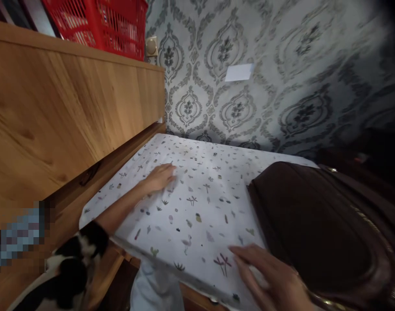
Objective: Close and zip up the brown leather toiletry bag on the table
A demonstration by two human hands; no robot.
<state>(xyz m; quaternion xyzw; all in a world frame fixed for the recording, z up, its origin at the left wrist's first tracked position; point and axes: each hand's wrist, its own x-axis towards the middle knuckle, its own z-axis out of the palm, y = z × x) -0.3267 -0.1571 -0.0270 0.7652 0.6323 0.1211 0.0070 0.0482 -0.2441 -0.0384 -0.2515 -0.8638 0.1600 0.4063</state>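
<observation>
A white padded surface [200,190], printed with small flamingos, palms, cacti and a pineapple, spreads in front of me. My left hand [160,176] lies on its left part, palm down, fingers stretched forward and slightly blurred. Near the front right edge is my right hand [270,274], low over the cover. Its fingers and thumb are drawn together around a pale patch that I cannot make out. Close beside that hand, a dark brown leather bag [310,220] with a gold-toned zip rests on the right side of the padded surface.
Along the left stands a wooden cabinet [74,103] with a red plastic basket [119,26] on top. Patterned wallpaper [194,82] rises behind, with a white rectangle [238,72] on it. Black-and-white cloth or fur [71,263] shows at lower left.
</observation>
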